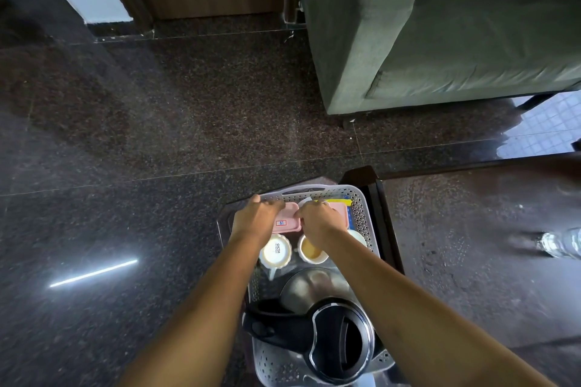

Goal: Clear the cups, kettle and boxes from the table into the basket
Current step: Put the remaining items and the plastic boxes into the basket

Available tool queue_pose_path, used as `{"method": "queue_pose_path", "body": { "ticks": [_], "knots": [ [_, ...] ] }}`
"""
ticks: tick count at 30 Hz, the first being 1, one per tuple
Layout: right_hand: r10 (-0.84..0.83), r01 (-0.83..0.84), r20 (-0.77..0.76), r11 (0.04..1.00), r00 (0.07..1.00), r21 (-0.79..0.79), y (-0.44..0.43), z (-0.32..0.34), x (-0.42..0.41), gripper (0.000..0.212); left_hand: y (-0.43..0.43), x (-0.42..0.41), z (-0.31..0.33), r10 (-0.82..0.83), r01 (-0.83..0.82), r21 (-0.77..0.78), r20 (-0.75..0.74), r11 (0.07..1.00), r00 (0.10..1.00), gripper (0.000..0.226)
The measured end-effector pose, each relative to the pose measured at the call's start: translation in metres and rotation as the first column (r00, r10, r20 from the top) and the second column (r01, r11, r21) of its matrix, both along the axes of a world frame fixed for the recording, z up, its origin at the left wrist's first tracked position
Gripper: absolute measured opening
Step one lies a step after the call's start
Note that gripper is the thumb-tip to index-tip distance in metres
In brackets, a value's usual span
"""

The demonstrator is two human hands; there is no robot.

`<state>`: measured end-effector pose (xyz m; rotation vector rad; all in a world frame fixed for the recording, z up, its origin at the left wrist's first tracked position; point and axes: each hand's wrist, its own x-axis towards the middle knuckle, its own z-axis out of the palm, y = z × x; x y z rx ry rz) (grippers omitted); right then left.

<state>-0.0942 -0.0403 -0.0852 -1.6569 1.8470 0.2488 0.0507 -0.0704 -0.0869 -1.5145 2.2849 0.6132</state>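
The cup (276,250) at 10 o'clock in the basket (361,207) reads "SISTA". The label on the pink box (286,223) at 11 is too small to read. My left hand (254,217) grips that box's far edge, while my right hand (317,220) curls beside it, its hold hidden; the kettle (339,339) sits at 6.

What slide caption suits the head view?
Left hand and right hand reach into the grey basket that holds a kettle, cups and pink boxes.

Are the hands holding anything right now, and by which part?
Both hold the pink box in the basket: the left hand grips its left end, and the right hand appears to pinch its right edge.
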Motion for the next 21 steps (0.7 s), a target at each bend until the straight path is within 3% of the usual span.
{"method": "queue_pose_path", "body": {
  "ticks": [4, 11, 21],
  "knots": [
    [-0.064, 0.066, 0.049, 0.997, 0.997, -0.044, 0.008, 0.011, -0.004, 0.046, 0.015, 0.000, 0.007, -0.016, 0.015, 0.023, 0.034, 1.000, 0.999, 0.051],
    [-0.293, 0.302, 0.107, 0.950, 0.950, -0.081, 0.053, 0.041, -0.046, 0.045, 0.042, 0.003, 0.033, 0.174, -0.172, 0.022, -0.071, 0.985, 0.982, 0.053],
    [-0.498, 0.507, 0.104, 0.857, 0.861, -0.089, 0.143, 0.096, -0.141, 0.049, 0.065, -0.091, 0.101, 0.022, 0.004, 0.139, -0.185, 0.990, 0.982, 0.034]
  ]
}}
